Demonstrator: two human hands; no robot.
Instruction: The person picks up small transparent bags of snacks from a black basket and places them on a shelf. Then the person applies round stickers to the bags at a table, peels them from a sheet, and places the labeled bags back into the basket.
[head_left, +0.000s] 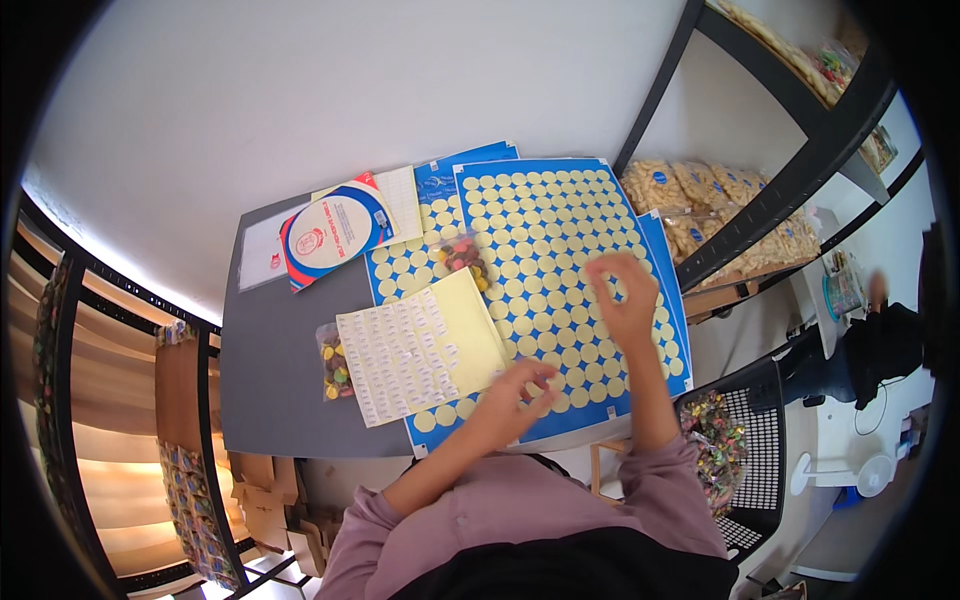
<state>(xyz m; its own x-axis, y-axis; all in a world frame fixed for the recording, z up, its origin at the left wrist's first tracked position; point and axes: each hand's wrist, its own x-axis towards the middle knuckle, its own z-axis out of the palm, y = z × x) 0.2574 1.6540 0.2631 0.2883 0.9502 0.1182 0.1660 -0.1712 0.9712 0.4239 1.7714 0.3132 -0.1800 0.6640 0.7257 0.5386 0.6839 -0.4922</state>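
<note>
My right hand (626, 296) is above a large blue sheet with rows of cream circles (555, 247). Its thumb and forefinger curve together in a loop, and whether anything small is between them is too blurred to tell. Lower down, my left hand (521, 397) has its fingers apart and bent, near the corner of a cream label sheet (469, 322). Small white printed labels (405, 356) cover much of that sheet. Clear bags of colourful sweets lie partly hidden beside it: one bag (465, 259) at its upper edge, another bag (334, 367) at its left.
A self-adhesive label packet (330, 232) lies on the grey table (270, 375). On the right, a black rack (750, 225) carries bagged snacks (660, 184). A black basket (757, 450) of wrapped sweets stands below. Another person (862, 352) is at far right. Cardboard boxes (262, 495) sit lower left.
</note>
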